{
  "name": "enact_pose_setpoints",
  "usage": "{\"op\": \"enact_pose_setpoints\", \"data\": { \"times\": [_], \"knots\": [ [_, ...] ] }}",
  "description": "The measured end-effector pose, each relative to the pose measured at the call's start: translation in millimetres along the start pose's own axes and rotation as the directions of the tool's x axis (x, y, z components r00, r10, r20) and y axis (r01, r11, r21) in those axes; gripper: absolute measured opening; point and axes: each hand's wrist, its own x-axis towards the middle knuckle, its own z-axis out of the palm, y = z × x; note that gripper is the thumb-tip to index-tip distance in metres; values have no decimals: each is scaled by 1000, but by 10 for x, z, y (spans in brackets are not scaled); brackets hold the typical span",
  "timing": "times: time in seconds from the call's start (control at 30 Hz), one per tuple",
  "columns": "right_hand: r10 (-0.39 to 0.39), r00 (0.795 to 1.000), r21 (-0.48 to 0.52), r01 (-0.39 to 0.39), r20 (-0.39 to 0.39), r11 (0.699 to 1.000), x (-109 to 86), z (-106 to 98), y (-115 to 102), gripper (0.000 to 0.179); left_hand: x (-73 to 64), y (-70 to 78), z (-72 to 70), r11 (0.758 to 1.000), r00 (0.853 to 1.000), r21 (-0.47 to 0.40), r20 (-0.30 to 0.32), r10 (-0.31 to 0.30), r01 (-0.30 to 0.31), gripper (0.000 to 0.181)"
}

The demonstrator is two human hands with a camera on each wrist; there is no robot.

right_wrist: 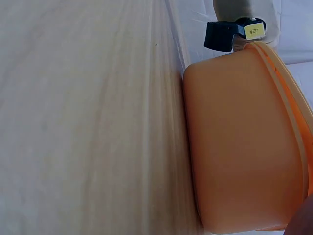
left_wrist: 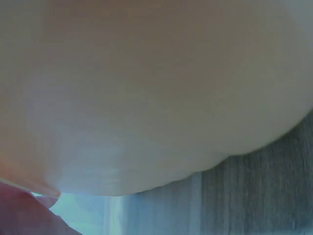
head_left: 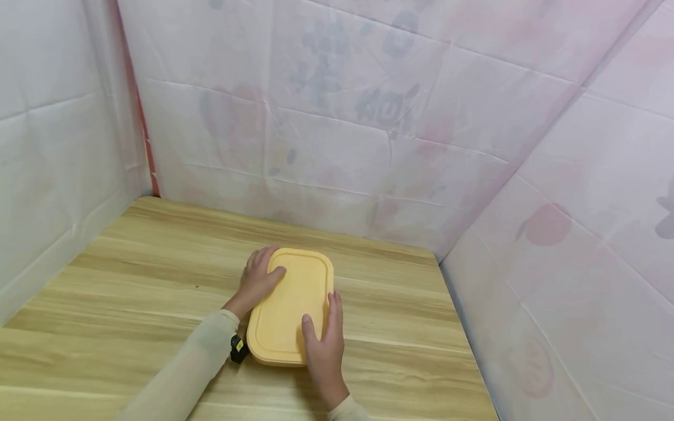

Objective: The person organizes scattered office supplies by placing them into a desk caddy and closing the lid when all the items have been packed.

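Note:
A yellow rectangular food container (head_left: 295,304) with a matching lid sits on the wooden table. My left hand (head_left: 259,278) grips its upper left side, thumb on top of the lid and fingers along the edge. On the right side, my right hand (head_left: 325,345) holds it with the thumb over the lid and fingers down the side. The right wrist view shows the container's side wall (right_wrist: 244,142), and a narrow gap appears between rim and lid. A pale curved surface of the container (left_wrist: 146,107) fills most of the left wrist view. What is inside stays hidden.
The wood-grain table (head_left: 131,280) reaches pale sheeting (head_left: 326,128) with faint fruit prints at the back and both sides. A black camera (head_left: 239,349) is strapped at the left wrist, close to the container's left edge.

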Motion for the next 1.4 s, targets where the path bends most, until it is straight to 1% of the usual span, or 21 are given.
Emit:
{"op": "enact_pose_setpoints", "data": {
  "times": [0.17,0.3,0.43,0.57,0.73,0.83,1.0,1.1,1.17,1.27,1.33,1.4],
  "knots": [
    [52,998,9,-52,21,999,9,12,14,74,4,-51,16,999,999,-2,34,-41,41,68],
    [74,997,18,-74,36,997,1,33,35,74,-22,-74,19,997,997,0,36,-73,73,70],
    [86,996,17,-86,38,996,-9,44,43,72,-53,-89,14,996,995,12,49,-90,90,70],
    [92,994,5,-92,51,996,-12,47,39,71,-68,-113,4,996,993,24,67,-92,91,69],
    [93,991,-55,-88,100,995,-7,44,47,69,-78,-140,-1,994,993,80,84,-79,73,72],
    [92,990,-102,-81,110,991,-4,42,50,67,-88,-144,-5,992,992,109,98,-79,69,73],
    [103,988,-152,-85,116,985,10,42,58,65,-85,-152,-12,991,989,115,116,-88,75,73],
    [104,987,-164,-84,121,983,25,39,58,66,-70,-168,-18,991,990,110,108,-89,77,73],
    [106,986,-176,-82,127,981,29,26,47,68,-61,-183,-21,991,992,115,97,-81,69,74],
    [83,988,-227,-51,133,973,43,-24,19,72,-64,-175,-37,987,995,153,84,-51,38,78],
    [59,988,-264,-18,146,964,81,-83,-17,73,-85,-126,-58,981,997,196,76,-18,3,82],
    [29,987,-292,18,156,956,146,-151,-50,71,-142,-41,-89,967,997,251,79,18,-37,84]
  ]
}}
